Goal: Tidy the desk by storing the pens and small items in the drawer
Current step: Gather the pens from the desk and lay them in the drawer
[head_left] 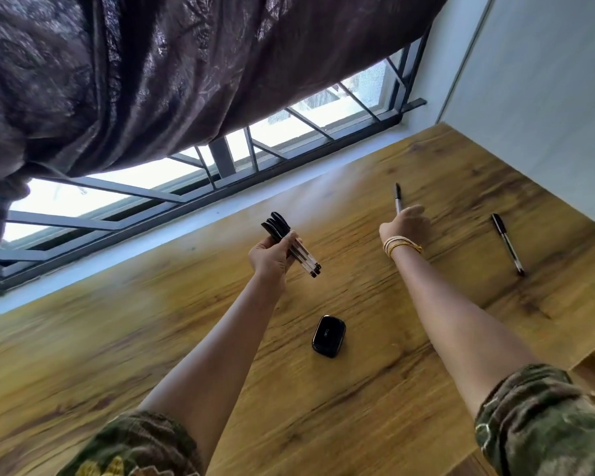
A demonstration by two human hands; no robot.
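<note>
My left hand (pixel 270 257) grips a bundle of clear pens with black caps (pixel 294 245), held above the wooden desk (pixel 323 400). My right hand (pixel 406 223) reaches over the near end of a black-capped pen (pixel 397 197) lying on the desk; its fingers cover that end, and I cannot tell whether they hold it. Another black pen (pixel 507 243) lies to the right on the desk. A small black case (pixel 328 336) rests on the desk between my forearms. No drawer is in view.
A barred window (pixel 220 159) with a dark curtain (pixel 152 70) runs along the desk's far edge. A pale wall (pixel 547 97) bounds the desk on the right. The desk's right edge drops off near the lower right.
</note>
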